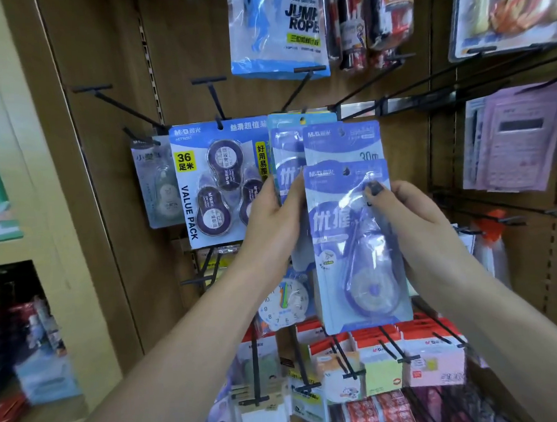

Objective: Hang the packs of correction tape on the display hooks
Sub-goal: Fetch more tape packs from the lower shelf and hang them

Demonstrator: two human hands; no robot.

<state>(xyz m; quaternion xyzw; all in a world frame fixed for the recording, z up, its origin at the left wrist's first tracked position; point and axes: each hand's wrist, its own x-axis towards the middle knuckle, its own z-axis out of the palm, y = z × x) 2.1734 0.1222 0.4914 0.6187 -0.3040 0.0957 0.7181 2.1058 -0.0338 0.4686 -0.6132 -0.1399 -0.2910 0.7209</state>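
Glossy blue correction tape pack (356,245) pinched by right hand (423,232), left hand (271,224) gripping flat packs (287,165).

Bare hooks (120,106) jut from the wooden panel (101,58) at upper left, with open room around them; hanging value pack (217,181), jump-rope bag (274,33) and calculators (518,140) crowd centre and right.

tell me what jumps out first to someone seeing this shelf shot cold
Dead centre, the right hand holds up a blue correction tape pack by its right edge, while the left hand grips a stack of matching packs just behind it. To their left hangs a three-piece value pack on a hook, and a jump rope bag hangs above, against the brown display panel.
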